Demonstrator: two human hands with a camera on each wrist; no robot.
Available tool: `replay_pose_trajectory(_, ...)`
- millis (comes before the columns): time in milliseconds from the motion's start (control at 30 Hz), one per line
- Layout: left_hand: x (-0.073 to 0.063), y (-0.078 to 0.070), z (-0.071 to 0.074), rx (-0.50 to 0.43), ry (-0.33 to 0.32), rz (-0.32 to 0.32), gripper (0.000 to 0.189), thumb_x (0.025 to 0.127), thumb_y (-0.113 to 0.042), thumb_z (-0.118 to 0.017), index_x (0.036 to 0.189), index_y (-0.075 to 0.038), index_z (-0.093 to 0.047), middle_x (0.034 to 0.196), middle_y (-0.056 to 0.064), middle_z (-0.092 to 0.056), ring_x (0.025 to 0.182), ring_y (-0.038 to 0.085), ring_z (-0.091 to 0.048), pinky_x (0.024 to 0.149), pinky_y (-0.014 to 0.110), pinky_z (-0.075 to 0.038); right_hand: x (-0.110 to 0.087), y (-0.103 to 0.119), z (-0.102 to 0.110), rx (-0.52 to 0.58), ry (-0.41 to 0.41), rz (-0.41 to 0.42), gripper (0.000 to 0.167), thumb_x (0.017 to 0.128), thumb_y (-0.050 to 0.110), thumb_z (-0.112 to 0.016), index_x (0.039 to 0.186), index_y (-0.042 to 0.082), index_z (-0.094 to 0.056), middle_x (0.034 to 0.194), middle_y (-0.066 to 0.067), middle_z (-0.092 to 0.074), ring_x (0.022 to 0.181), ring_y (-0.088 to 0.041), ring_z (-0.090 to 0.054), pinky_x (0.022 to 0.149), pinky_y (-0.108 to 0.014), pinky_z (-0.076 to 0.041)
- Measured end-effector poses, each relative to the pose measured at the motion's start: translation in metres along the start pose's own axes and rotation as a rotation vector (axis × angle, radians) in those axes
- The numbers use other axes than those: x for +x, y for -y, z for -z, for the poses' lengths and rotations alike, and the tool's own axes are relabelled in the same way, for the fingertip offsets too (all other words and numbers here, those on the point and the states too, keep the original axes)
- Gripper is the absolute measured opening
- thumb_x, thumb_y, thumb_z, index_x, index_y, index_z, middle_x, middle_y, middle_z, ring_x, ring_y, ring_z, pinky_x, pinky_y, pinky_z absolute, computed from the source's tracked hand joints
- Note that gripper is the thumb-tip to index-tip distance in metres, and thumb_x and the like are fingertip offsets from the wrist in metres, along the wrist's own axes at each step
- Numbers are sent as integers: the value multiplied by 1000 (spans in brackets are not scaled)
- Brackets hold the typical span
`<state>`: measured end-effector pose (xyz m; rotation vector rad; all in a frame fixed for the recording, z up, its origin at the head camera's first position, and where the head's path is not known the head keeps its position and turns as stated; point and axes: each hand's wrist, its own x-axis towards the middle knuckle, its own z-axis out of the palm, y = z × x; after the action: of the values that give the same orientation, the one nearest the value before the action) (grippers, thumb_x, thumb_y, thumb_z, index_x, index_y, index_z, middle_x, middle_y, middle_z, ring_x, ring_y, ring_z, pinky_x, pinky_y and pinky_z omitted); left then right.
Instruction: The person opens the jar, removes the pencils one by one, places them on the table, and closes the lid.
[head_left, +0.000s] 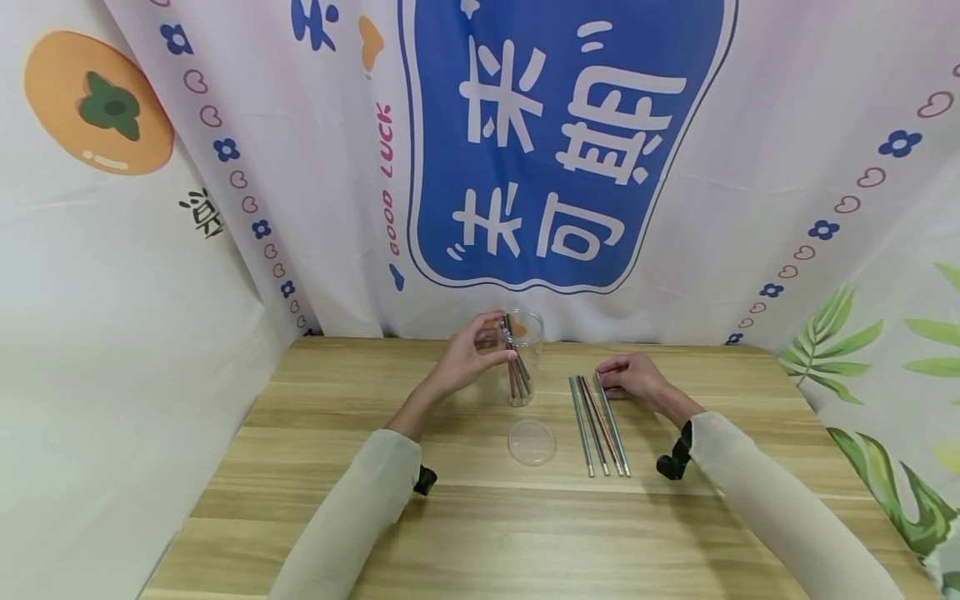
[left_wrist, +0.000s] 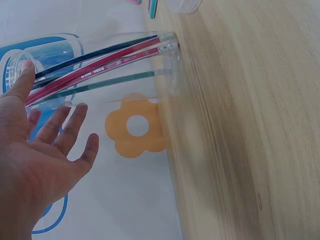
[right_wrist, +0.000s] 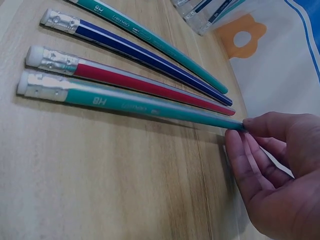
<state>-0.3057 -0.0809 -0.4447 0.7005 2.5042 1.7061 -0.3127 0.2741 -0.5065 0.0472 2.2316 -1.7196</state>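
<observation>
A clear plastic jar (head_left: 534, 354) stands at the back of the table with several pencils (left_wrist: 100, 65) leaning inside it, erasers down. My left hand (head_left: 467, 354) holds the jar near its rim, thumb on one side and fingers on the other. To the right, my right hand (head_left: 633, 379) pinches the tip end of a green pencil (right_wrist: 125, 102) between thumb and fingers. That pencil is the rightmost in a row on the table; beside it lie a red pencil (right_wrist: 145, 84), a dark blue pencil (right_wrist: 150, 60) and another green pencil (right_wrist: 150, 37), erasers toward me.
A round clear lid (head_left: 532, 442) lies on the wooden table (head_left: 480, 533) in front of the jar. Behind the table's back edge hangs a printed cloth (head_left: 360, 208) with blue and white characters, close behind the jar.
</observation>
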Motion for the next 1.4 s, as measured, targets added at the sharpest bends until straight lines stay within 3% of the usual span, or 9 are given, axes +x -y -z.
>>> replay_pose_trajectory(467, 0, 1, 1, -4, -3, 8, 74, 93, -21, -85, 156, -14, -47, 146, 15, -64, 135, 34, -62, 113, 50, -52, 1, 2, -4, -130, -35, 31, 28, 98, -5, -72, 124, -13, -67, 108, -21, -71, 84, -16, -72, 79, -33, -66)
replay_pose_trajectory(1400, 1, 2, -1, -4, -10, 4, 74, 92, -20, -85, 156, -14, -49, 144, 14, -64, 133, 34, -63, 112, 48, -53, 1, -8, -11, -265, -148, 131, 18, 95, -3, -75, 112, -9, -75, 99, -17, -76, 79, -12, -72, 71, -26, -65)
